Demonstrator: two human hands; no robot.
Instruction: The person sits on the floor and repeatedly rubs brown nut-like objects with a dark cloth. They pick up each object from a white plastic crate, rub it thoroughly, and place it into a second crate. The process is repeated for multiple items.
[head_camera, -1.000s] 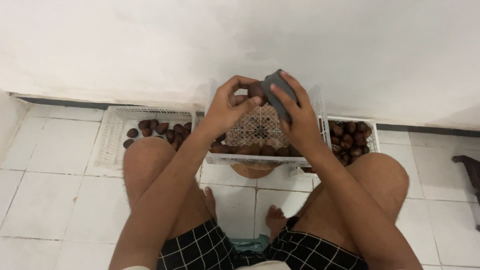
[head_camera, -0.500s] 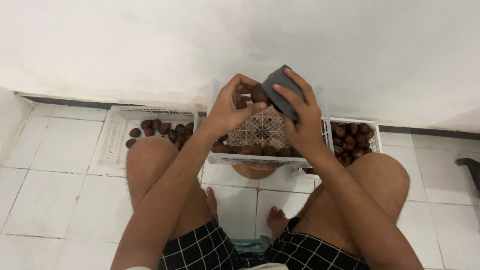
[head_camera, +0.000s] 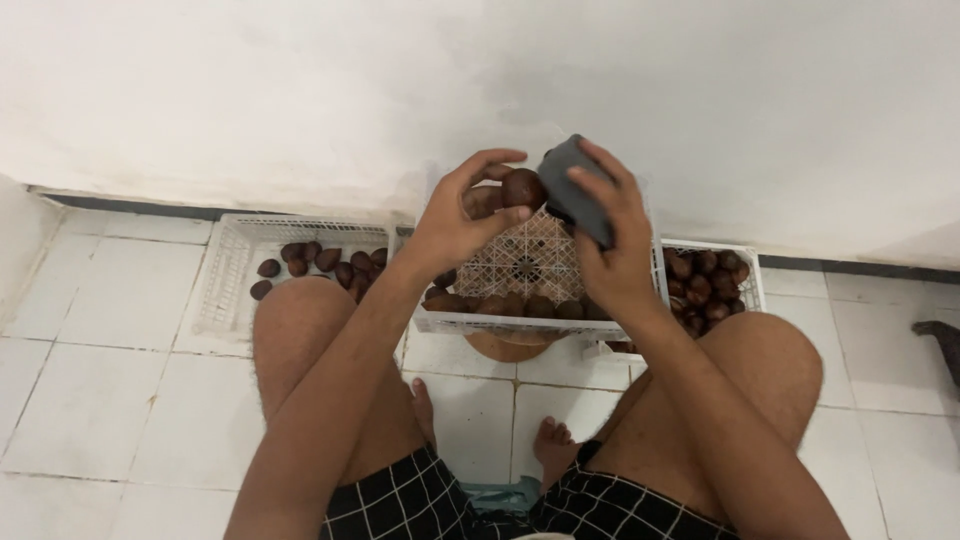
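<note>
Both hands have risen a little since the earlier frames, and the grey block now tips more steeply against the fruit. Left hand (head_camera: 462, 212) pinches a round brown scaly-skinned fruit (head_camera: 522, 188) between thumb and fingertips, the other fingers curled above it. Right hand (head_camera: 608, 238) is wrapped around a dark grey rectangular block (head_camera: 572, 188), fingers over its top, thumb hidden; the block's lower face touches the fruit at about 3 o'clock of it. Both are held in the air over the middle white plastic crate (head_camera: 520, 290), which has a lattice floor and a row of the same brown fruits along its near wall. At 9 o'clock of that crate lies a second white crate (head_camera: 225, 290) with a small heap of fruits (head_camera: 320, 262) at its right end. At 3 o'clock sits a third crate (head_camera: 752, 285), well filled with fruits (head_camera: 705, 285). All rest on a white tiled floor (head_camera: 100, 400) against a white wall (head_camera: 300, 90). Bare knees frame the middle crate.
</note>
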